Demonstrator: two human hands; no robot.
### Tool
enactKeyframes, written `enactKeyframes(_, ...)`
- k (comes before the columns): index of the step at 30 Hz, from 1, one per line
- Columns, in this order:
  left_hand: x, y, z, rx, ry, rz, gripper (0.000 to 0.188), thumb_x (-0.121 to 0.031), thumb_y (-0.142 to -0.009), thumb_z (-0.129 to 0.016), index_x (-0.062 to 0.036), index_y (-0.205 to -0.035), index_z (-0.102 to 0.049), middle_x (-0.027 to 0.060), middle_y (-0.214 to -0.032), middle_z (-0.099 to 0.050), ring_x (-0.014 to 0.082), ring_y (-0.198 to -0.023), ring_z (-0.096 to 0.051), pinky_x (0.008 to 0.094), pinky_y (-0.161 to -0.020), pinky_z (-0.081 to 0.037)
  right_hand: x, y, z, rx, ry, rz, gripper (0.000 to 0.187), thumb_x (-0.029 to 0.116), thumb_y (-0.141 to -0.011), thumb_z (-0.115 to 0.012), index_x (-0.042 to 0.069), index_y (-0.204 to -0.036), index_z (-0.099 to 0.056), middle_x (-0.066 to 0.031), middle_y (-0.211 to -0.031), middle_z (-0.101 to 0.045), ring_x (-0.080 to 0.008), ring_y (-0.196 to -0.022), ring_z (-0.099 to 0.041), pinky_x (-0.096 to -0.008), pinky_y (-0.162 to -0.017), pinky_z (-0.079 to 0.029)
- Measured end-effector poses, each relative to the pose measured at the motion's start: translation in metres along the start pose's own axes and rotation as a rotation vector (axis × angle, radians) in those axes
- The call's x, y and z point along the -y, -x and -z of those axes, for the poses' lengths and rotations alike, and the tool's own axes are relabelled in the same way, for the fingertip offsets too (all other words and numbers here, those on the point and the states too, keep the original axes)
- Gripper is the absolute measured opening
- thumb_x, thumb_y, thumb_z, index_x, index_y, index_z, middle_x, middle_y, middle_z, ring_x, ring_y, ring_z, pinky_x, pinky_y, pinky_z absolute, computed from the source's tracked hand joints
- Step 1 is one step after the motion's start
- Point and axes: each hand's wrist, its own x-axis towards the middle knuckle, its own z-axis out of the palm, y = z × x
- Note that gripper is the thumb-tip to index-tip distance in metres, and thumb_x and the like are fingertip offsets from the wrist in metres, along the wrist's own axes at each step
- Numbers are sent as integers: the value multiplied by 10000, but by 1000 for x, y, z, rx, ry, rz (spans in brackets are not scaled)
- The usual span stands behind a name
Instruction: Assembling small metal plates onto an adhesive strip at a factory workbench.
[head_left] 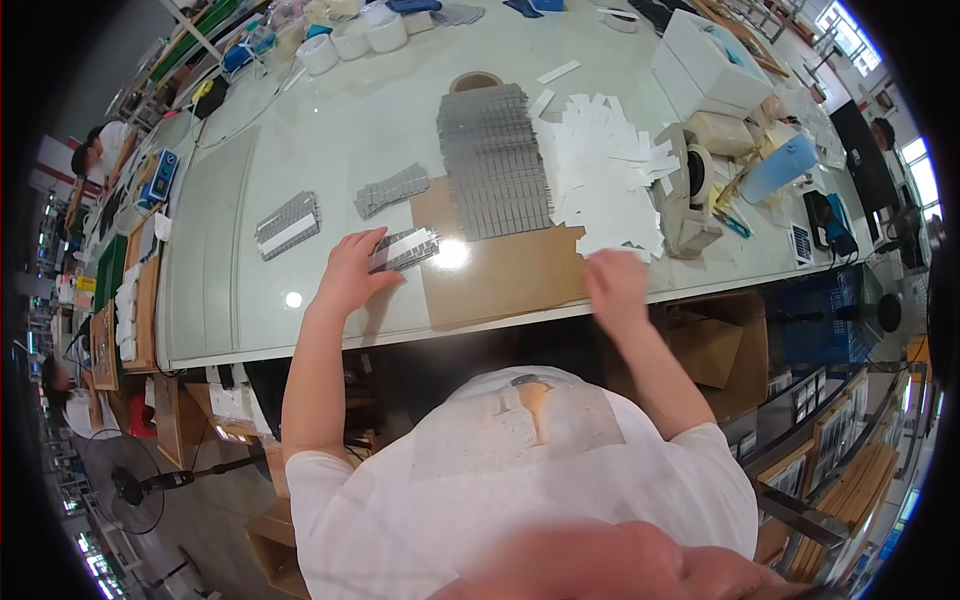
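Observation:
My left hand is at the near edge of the table, thumb and fingers around the left end of a small stack of grey strips with a white strip on top. My right hand is closed, fingertips bent down at the near edge of a loose pile of white paper strips; what they pinch is hidden. Between the hands lies a brown cardboard sheet. A long overlapping row of grey strips covers its far part. Two more small grey stacks lie left, one fanned, one with a white band.
A tape dispenser stands right of the paper pile, near a white foam box and a blue container. A brown tape roll sits behind the grey row. White rolls stand far left. An open carton is below the table.

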Motion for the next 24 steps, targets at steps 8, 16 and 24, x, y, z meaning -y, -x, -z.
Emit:
enactKeyframes(8, 12, -1, 5, -17, -65, -59, 572, -230, -821, -834, -76, -1336, -640, 101, -1351, -649, 318, -1285, -560, 423, -1078, -461, -58, 6, 19, -94, 117, -92, 116, 91, -875, -713, 68, -989, -719, -92, -1001, -660, -326, -948, -606, -460, -828, -468)
enactKeyframes(16, -35, 28, -50, -290, 166, -270, 255, -155, -875, -744, -73, -1115, -714, 116, -1136, -719, 355, -1061, -658, 450, -935, -525, -7, -55, -20, -132, -100, 104, 124, 87, -857, -721, 55, -976, -704, -85, -987, -693, -307, -916, -651, -434, -828, -490)
enactKeyframes(24, -98, 58, -110, -279, 344, -389, 130, -94, -869, -735, -72, -997, -720, 90, -1040, -730, 331, -965, -664, 425, -881, -525, -14, -86, -53, 0, 26, 179, 90, 111, -873, -709, 87, -958, -696, -54, -877, -658, -269, -834, -652, -430, -735, -478)
